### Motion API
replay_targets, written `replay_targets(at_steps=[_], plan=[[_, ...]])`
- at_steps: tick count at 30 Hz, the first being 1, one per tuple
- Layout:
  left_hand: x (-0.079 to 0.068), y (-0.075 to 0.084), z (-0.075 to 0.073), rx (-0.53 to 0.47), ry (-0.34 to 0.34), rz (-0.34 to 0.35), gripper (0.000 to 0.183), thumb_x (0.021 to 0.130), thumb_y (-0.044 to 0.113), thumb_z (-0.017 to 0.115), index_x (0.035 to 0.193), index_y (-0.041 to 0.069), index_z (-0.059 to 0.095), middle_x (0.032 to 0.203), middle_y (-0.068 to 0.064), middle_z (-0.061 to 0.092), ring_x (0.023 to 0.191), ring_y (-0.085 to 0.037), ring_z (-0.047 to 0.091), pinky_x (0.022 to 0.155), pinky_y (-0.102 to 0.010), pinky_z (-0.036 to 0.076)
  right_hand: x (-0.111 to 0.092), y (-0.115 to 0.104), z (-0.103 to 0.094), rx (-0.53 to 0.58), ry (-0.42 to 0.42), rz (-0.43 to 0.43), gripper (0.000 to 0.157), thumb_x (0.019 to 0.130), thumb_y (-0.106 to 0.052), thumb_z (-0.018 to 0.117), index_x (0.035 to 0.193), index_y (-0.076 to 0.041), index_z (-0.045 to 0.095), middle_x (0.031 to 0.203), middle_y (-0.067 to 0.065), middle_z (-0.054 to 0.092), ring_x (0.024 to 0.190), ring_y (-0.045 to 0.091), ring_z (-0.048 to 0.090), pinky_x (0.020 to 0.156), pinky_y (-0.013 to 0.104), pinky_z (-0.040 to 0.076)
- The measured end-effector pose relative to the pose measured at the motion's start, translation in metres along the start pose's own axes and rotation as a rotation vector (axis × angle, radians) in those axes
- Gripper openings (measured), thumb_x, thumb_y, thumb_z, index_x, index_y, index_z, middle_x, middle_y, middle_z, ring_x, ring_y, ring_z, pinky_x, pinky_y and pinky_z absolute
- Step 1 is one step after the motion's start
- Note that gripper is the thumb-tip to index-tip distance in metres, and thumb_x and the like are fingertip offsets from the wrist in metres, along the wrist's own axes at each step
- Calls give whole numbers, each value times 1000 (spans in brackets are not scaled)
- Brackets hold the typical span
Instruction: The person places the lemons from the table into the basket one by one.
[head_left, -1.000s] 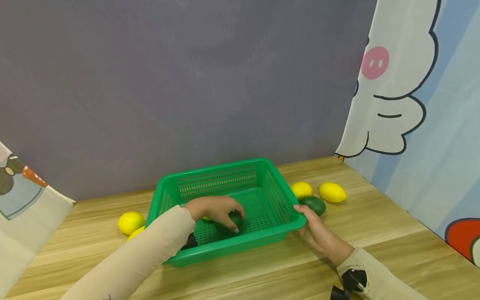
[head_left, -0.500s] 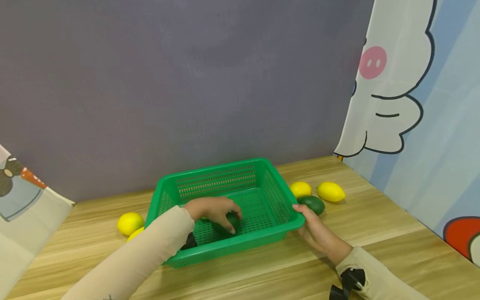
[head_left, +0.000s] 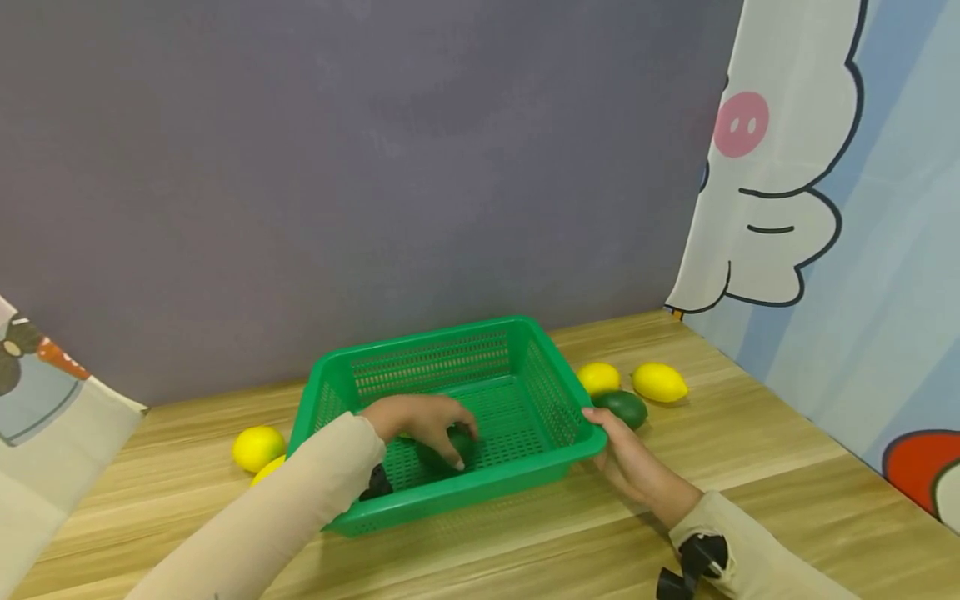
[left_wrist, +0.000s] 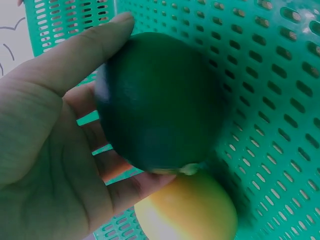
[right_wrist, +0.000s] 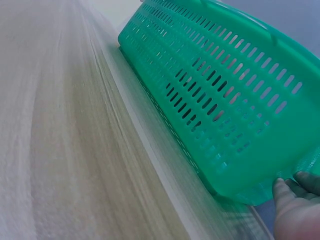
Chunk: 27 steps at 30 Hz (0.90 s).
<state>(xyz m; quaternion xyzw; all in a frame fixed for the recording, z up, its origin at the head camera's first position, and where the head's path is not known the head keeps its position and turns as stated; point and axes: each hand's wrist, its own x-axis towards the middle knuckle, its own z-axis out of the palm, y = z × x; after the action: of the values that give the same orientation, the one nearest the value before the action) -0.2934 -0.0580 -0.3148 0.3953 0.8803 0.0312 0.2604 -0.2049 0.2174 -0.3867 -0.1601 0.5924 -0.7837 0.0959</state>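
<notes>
Inside the green plastic basket (head_left: 457, 493), my left hand (head_left: 423, 421) holds a dark green avocado (left_wrist: 160, 100), thumb on one side and fingers curled behind and below it. A yellow lemon (left_wrist: 185, 212) lies right beside the avocado on the basket floor, mostly covered by the hand in the head view. At the basket's near right corner, my right hand (head_left: 637, 467) grips the rim, thumb on top and fingers underneath. The right wrist view shows the perforated outer side of the basket, with the right fingertips (right_wrist: 281, 189) at its corner.
Right of the basket lie two lemons, one nearer (head_left: 598, 378) and one farther right (head_left: 660, 382), with another avocado (head_left: 624, 407) in front. Two more lemons sit on the left, one (head_left: 258, 448) partly hiding none of the other (head_left: 267, 469). A grey backdrop (head_left: 375, 192) stands behind the wooden table (head_left: 480, 550).
My left hand has shifted slightly left inside the basket with the avocado. My right hand keeps its grip on the rim, and the whole head view has drifted a little.
</notes>
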Motion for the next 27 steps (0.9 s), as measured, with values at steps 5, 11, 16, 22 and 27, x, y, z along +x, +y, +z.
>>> replay_targets(at_steps=[5, 11, 16, 22, 27], plan=[[-5, 0, -3, -35, 3, -11, 46, 83, 29, 73, 125, 18, 58, 132, 0, 53, 125, -20, 46, 101, -39, 40, 0, 0, 1, 0, 10, 15, 25, 100, -24, 31, 111, -16, 53, 102, -9, 61, 96, 6, 55, 90, 21, 42], [-12, -1, -9, -42, 30, 5, 46, 82, 29, 74, 125, 17, 58, 123, 0, 57, 118, -20, 51, 96, -39, 44, 1, 0, 3, -2, 19, 30, 26, 100, -25, 32, 115, -14, 50, 105, -8, 59, 98, 6, 54, 90, 21, 42], [-16, -3, -15, -42, 56, 26, 47, 84, 30, 72, 126, 16, 58, 121, -1, 58, 115, -20, 52, 95, -38, 45, 2, 1, 2, 11, 35, 20, 25, 100, -23, 32, 111, -14, 53, 102, -7, 61, 95, 6, 56, 88, 20, 44], [-28, -5, -22, -80, 81, 35, 47, 85, 31, 71, 127, 15, 57, 124, -6, 58, 117, -25, 52, 96, -42, 44, 1, 0, 0, 7, 33, 23, 25, 100, -23, 32, 110, -16, 54, 101, -8, 62, 94, 6, 57, 88, 20, 44], [-48, -11, -33, -105, 147, 29, 45, 86, 31, 70, 127, 16, 57, 128, -5, 56, 118, -27, 52, 96, -42, 44, 1, 0, -1, 15, 16, 9, 27, 101, -22, 31, 108, -17, 56, 100, -8, 63, 94, 5, 58, 87, 20, 45]])
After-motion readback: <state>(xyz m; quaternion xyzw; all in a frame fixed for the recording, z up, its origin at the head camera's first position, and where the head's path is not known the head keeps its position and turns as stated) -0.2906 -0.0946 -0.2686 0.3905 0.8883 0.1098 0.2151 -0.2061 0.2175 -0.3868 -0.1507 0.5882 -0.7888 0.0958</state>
